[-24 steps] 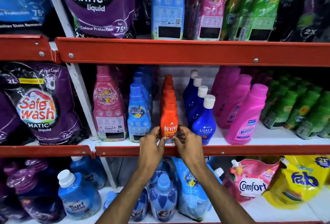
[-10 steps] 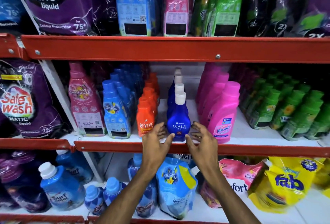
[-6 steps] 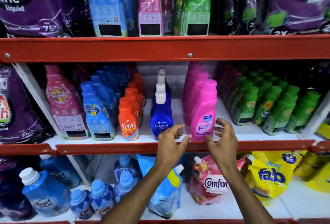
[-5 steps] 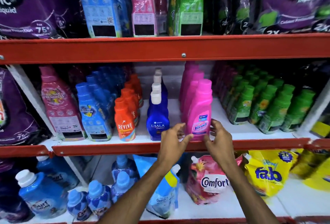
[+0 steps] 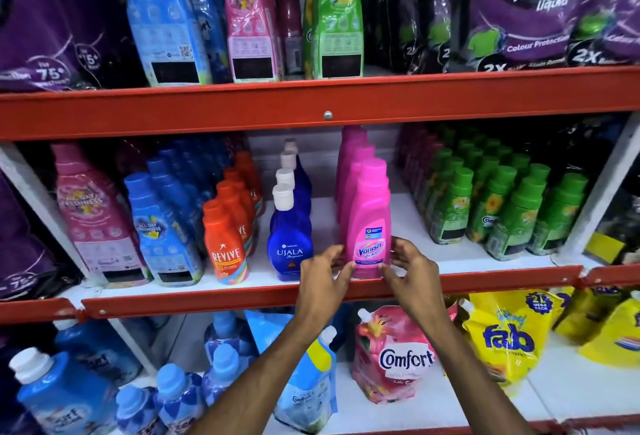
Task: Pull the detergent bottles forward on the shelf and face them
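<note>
A pink Vanish bottle [image 5: 369, 223] stands upright at the front edge of the middle shelf [image 5: 242, 297], label facing me, with more pink bottles in a row behind it. My left hand [image 5: 323, 275] grips its lower left side and my right hand [image 5: 410, 270] grips its lower right side, fingertips on the label. To its left stand a blue Ujala bottle [image 5: 289, 244] and an orange Revive bottle [image 5: 225, 244], each heading its own row at the shelf front.
Blue [image 5: 162, 237] and pink [image 5: 93, 226] freshness bottles stand further left, green bottles [image 5: 502, 212] in rows to the right. Red shelf rails run above [image 5: 311, 107] and below. A Comfort pouch [image 5: 394, 358] and yellow fab pouch [image 5: 505, 334] lie on the lower shelf.
My view and both hands shifted right, from the orange Revive bottle past the blue Ujala bottle. My hands have closed on the sides of the front pink Vanish bottle.
</note>
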A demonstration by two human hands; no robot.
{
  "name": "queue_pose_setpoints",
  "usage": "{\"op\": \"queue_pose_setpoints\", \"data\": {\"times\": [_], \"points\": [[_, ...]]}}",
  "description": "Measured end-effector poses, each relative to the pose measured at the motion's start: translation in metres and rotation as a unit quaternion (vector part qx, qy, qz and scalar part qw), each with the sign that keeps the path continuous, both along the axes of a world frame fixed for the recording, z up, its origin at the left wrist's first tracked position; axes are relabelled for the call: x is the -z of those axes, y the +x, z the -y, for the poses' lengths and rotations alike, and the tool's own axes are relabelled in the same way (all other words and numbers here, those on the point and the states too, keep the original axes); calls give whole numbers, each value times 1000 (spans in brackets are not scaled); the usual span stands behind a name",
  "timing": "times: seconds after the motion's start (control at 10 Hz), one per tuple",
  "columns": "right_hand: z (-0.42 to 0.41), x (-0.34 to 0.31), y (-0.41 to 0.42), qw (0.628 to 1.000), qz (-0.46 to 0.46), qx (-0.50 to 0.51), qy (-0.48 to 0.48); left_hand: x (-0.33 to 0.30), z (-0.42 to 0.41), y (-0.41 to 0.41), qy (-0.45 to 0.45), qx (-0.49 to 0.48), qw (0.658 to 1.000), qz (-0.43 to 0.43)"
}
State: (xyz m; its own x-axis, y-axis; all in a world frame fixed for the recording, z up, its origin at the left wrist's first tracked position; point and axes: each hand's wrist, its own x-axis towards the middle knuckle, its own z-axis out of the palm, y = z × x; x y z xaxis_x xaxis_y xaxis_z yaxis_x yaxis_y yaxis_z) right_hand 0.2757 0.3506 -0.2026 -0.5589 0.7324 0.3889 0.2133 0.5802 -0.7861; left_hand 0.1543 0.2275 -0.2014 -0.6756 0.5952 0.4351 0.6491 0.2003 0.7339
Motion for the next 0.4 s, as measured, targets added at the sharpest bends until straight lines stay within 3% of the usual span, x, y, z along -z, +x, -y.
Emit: {"op": "queue_pose_setpoints", "data": {"times": [0.3,0.4], "points": [[3,-4,1,1000,-4,-19,-8,-7,7,5,7,10,1000,20],[2,-12,14,984,-170,48,-13,-25,17,7,69,-14,997,-19]]}}
